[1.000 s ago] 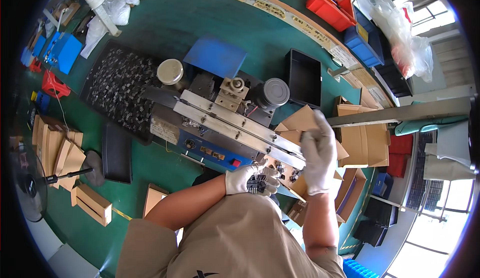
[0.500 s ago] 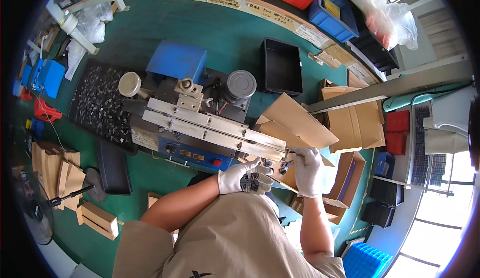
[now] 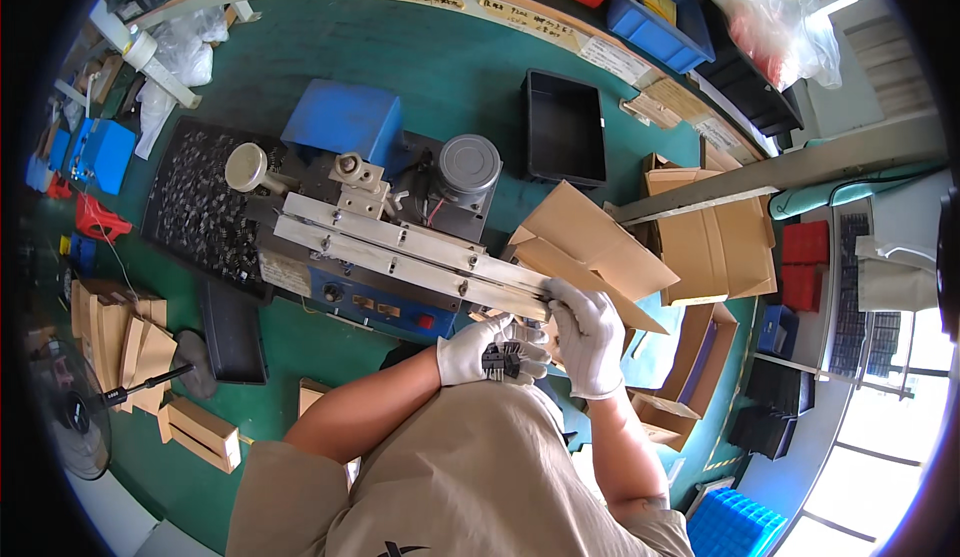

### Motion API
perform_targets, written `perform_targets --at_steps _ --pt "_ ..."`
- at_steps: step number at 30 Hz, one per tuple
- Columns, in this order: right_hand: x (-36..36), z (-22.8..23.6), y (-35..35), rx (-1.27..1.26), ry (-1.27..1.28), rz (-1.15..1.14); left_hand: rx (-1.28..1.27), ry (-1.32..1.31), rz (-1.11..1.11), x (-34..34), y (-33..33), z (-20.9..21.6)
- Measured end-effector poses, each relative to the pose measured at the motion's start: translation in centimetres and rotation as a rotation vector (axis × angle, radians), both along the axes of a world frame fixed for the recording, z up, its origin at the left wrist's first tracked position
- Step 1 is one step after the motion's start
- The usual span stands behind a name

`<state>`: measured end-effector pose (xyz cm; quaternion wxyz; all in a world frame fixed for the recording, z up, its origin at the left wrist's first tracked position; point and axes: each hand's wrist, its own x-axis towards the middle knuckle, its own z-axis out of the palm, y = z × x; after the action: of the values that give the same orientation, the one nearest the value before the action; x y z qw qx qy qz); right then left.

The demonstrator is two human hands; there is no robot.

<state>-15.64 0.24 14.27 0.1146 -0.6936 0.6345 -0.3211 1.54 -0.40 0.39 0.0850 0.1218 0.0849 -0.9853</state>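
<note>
Both of my hands wear white gloves. My left hand (image 3: 492, 353), palm up and fingers curled, holds several small black components with metal pins (image 3: 501, 362) just below the rail's right end. My right hand (image 3: 585, 340) has its thumb and fingertips pinched at the right end of the long metal rail (image 3: 440, 262); whatever lies between them is too small to make out. The rail slants down to the right across a bench machine (image 3: 420, 197) with a blue housing (image 3: 345, 122) and a grey round motor (image 3: 469, 163).
Left of the machine, a dark tray (image 3: 165, 227) holds many small black parts. A black bin (image 3: 565, 179) stands behind, with open cardboard boxes (image 3: 600, 247) to the right. Further left are an empty dark tray (image 3: 235, 342) and a fan (image 3: 75, 407).
My right hand has moved left and slightly up, from beside the rail's end onto it. The dark parts that were beneath its fingers no longer show. My left hand stays about where it was.
</note>
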Motion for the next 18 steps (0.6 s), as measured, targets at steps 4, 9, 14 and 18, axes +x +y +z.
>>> perform_targets --at_steps 4,9,14,18 --pt "-0.5 0.7 2.3 0.157 -0.108 0.011 -0.001 -0.052 -0.002 -0.5 -0.3 1.1" --pt "-0.5 -1.3 2.7 0.346 0.032 0.372 -0.238 -0.134 0.024 -1.5 -0.5 1.6" --pt "-1.4 -1.7 2.8 0.447 0.095 0.406 -0.114 0.066 -0.028 -1.7 -0.3 -0.3" --pt "-1.6 -2.3 3.0 0.373 0.020 0.405 0.005 -0.159 -0.037 -2.1 -0.1 1.2"
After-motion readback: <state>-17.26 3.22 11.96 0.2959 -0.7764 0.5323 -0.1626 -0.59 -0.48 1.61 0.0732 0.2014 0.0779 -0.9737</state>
